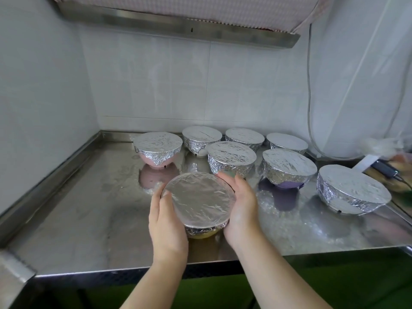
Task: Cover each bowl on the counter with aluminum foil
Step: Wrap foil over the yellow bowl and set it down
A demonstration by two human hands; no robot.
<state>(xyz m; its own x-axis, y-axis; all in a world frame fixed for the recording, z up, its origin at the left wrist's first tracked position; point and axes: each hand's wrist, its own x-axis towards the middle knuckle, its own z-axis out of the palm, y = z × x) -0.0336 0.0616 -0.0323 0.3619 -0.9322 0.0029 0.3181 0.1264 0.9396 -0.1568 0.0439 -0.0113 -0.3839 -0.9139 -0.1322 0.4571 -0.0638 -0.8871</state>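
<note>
A yellow bowl with smooth aluminum foil stretched over its top is held between both hands near the counter's front. My left hand cups its left side and my right hand cups its right side, fingers curled round the foil-wrapped rim. Whether the bowl touches the counter I cannot tell. Behind it stand several foil-covered bowls, among them a pink one, a purple one and a large one at the right.
The steel counter has a raised lip at the left and back, and white tiled walls behind. A range hood hangs above. A cable and dark devices lie at the right edge.
</note>
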